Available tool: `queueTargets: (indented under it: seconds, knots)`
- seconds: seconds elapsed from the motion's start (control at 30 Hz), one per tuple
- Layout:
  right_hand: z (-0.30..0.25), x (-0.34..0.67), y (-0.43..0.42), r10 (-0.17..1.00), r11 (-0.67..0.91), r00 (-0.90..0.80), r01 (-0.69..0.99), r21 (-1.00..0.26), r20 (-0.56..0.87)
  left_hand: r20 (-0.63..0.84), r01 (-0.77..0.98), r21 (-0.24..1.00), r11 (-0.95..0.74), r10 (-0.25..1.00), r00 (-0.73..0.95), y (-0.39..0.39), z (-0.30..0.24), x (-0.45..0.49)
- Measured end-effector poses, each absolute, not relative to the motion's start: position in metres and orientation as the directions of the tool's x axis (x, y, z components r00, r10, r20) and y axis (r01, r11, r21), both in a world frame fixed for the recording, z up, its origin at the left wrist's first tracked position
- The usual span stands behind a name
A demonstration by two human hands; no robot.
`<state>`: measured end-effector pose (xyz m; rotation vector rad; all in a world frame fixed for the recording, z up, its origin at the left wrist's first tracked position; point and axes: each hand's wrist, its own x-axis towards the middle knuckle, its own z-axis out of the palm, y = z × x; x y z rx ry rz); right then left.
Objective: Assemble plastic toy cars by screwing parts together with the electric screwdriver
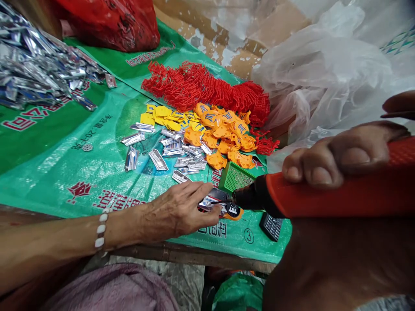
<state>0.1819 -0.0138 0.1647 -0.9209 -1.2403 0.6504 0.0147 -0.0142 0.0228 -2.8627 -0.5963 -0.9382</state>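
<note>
My left hand (183, 209), with a beaded bracelet at the wrist, is pinched on a small plastic toy piece (215, 197) in silver, black and orange near the table's front edge. My right hand (337, 155) is wrapped round a red electric screwdriver (311, 199). Its black nose points left, with the tip at the piece's right end; whether the bit sits in a screw is too small to tell. Just behind the piece is a green basket (227, 176) of tiny metal parts, probably screws. Loose silver pieces (158, 160) and orange shells (223, 131) lie beyond it.
Yellow pieces (162, 115) and a long heap of red plastic frames (201, 86) lie farther back. A large silver pile (35, 65) is at left, near a red bag (113, 23). Clear plastic bags (324, 65) stand at right. A black keypad-like object (271, 225) lies near the front edge.
</note>
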Motion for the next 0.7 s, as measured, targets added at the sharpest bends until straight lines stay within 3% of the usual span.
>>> queueTargets:
  seconds: [0.1, 0.3, 0.7]
  knots:
    - [0.1622, 0.1818, -0.0125, 0.896, 0.404, 0.195, 0.008, -0.915, 0.398, 0.575, 0.383, 0.053, -0.922, 0.342, 0.743, -0.0141, 0.0233, 0.0138]
    - [0.156, 0.1753, -0.0125, 0.84, 0.49, 0.214, 0.095, -0.867, 0.498, 0.556, 0.37, 0.07, -0.926, 0.344, 0.756, -0.0155, 0.0225, 0.0112]
    - [0.1562, 0.1796, -0.0122, 0.865, 0.488, 0.093, 0.069, -0.87, 0.493, 0.59, 0.354, 0.095, -0.931, 0.339, 0.733, -0.0129, 0.0215, 0.0129]
